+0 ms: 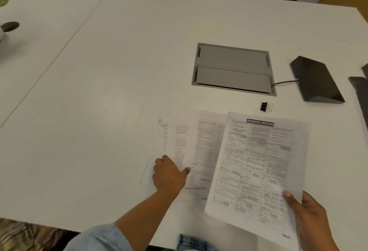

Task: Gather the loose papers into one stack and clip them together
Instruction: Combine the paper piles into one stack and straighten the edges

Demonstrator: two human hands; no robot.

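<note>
Several printed sheets [203,147] lie fanned out and overlapping on the white table [99,91]. My left hand [169,175] presses flat on the left part of the fan, fingers spread, thumb on a middle sheet. My right hand [310,216] grips the lower right corner of a densely printed three-column page [256,167], which lies tilted over the right side of the fan. A small black binder clip [265,107] with silver handles rests on the table just beyond the papers, touched by neither hand.
A grey recessed cable box [233,69] is set into the table behind the clip. To its right sits a black wedge-shaped device [316,80] with a cable. Dark objects [360,91] are at the right edge. A cup-like object [8,28] stands far left.
</note>
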